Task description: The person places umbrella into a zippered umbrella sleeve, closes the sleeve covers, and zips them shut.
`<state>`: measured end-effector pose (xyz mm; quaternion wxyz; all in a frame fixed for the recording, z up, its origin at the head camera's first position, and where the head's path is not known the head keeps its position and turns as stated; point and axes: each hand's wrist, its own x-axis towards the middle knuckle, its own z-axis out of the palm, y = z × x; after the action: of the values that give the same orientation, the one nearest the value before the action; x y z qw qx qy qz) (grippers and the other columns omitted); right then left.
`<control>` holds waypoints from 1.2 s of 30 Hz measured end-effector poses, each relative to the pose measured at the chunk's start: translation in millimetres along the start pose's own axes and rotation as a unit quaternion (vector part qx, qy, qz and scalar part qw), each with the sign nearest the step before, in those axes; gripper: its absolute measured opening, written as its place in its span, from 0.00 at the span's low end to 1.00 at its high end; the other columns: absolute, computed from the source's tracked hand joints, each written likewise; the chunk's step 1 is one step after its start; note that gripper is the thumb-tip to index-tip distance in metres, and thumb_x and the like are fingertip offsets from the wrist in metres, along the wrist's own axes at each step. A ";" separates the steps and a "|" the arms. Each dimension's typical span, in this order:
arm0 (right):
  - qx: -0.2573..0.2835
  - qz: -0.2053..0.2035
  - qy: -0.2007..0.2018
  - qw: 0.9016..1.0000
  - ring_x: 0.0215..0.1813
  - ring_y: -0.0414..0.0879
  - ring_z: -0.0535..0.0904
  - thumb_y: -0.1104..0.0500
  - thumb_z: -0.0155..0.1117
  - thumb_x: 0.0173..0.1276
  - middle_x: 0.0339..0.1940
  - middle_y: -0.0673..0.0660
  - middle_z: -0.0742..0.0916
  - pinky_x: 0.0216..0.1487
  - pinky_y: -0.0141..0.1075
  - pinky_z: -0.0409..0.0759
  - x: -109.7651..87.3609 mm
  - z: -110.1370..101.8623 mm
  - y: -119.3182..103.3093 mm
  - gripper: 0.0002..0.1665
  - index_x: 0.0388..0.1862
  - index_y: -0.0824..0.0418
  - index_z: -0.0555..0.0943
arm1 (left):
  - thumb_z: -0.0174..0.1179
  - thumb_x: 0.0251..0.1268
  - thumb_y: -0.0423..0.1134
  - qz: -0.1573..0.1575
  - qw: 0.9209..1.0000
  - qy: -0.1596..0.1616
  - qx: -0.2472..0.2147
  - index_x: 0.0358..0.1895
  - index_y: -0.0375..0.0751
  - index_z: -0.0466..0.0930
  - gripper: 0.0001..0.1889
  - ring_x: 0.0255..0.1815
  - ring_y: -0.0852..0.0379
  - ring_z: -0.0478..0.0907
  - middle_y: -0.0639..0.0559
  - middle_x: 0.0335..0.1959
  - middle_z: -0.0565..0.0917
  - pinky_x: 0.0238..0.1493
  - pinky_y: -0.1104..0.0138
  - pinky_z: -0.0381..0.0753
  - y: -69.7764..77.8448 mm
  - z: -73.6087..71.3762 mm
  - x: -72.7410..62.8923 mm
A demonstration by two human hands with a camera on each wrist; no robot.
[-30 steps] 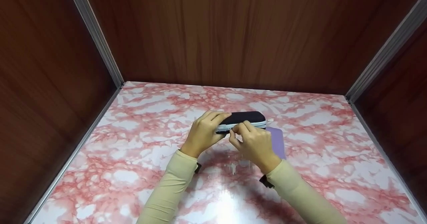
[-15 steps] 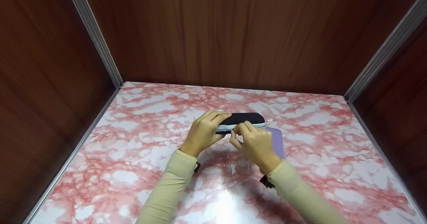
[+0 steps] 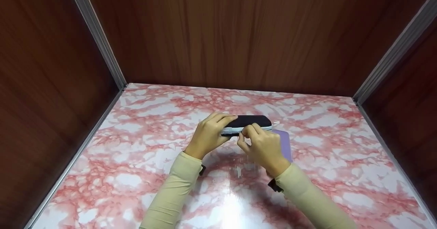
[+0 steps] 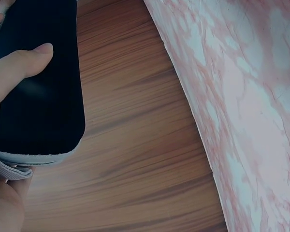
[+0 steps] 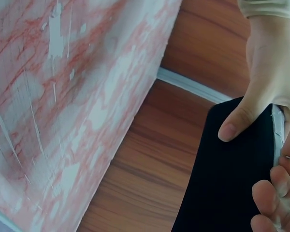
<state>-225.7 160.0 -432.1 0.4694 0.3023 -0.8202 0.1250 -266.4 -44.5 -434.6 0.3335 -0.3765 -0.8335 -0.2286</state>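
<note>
Left hand (image 3: pixel 207 134) and right hand (image 3: pixel 264 147) are both on one small black case (image 3: pixel 252 120) in the head view. The left hand is wrapped round one end, with a finger lying on top. The right hand has its thumb and fingertips squeezed together, pinching at the pale zip (image 3: pixel 233 130) on the side facing the person. I can't see the tiny bit between the tips. The case is up in the two hands, over the middle of the pink and white table (image 3: pixel 136 160). What is inside it is hidden. A flat purple thing (image 3: pixel 286 145) is just beside the right hand, partly behind it. Brown wood walls (image 3: pixel 218 34) stand round the table.

In the left wrist view, I see a big black side of the case up close. The left thumb (image 4: pixel 24 70) lies across it, which is hard to see from the head. A ribbed pale loop (image 4: pixel 12 170) sticks out by the round end.

In the right wrist view, the left thumb is on the black side too. The right hand's curled fingers (image 5: pixel 265 195) show by the pale edge. White scuff marks (image 5: pixel 55 31) look big on the table there.
</note>
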 end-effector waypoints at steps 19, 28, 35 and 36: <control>-0.028 -0.020 0.025 0.999 0.13 0.40 0.65 0.56 0.59 0.65 0.20 0.47 0.75 0.10 0.33 0.62 -2.6 -3.2 10.8 0.11 0.23 0.55 0.75 | 0.74 0.57 0.41 -0.001 1.000 0.018 -0.008 0.58 0.46 0.84 0.24 0.51 0.56 0.79 0.51 0.51 0.84 0.53 0.65 0.80 -3.0 -0.5 0.8; -0.031 -0.017 0.014 0.999 0.13 0.40 0.66 0.55 0.59 0.66 0.21 0.47 0.76 0.11 0.33 0.63 -4.3 -5.2 16.5 0.11 0.24 0.56 0.76 | 0.74 0.57 0.42 -0.009 1.000 0.015 -0.013 0.59 0.46 0.84 0.24 0.51 0.56 0.79 0.52 0.51 0.84 0.54 0.66 0.79 -3.6 -1.5 0.8; -0.022 -0.012 0.015 1.000 0.15 0.41 0.70 0.55 0.59 0.67 0.20 0.47 0.77 0.11 0.34 0.66 -3.9 -5.8 18.4 0.10 0.26 0.56 0.76 | 0.75 0.55 0.40 -0.011 1.000 0.017 -0.012 0.59 0.47 0.84 0.25 0.51 0.55 0.79 0.52 0.51 0.84 0.54 0.65 0.79 -4.9 -2.0 0.3; -0.020 -0.012 0.014 1.000 0.15 0.41 0.70 0.55 0.59 0.67 0.20 0.47 0.77 0.11 0.34 0.67 -3.7 -6.0 18.6 0.10 0.26 0.56 0.76 | 0.75 0.54 0.40 -0.012 1.000 0.018 -0.013 0.59 0.47 0.83 0.25 0.51 0.55 0.79 0.52 0.51 0.84 0.54 0.65 0.79 -5.0 -2.2 0.5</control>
<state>-231.6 178.9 -430.6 0.4885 0.3008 -0.8121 0.1067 -269.7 -48.7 -433.4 0.3411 -0.3668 -0.8287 -0.2499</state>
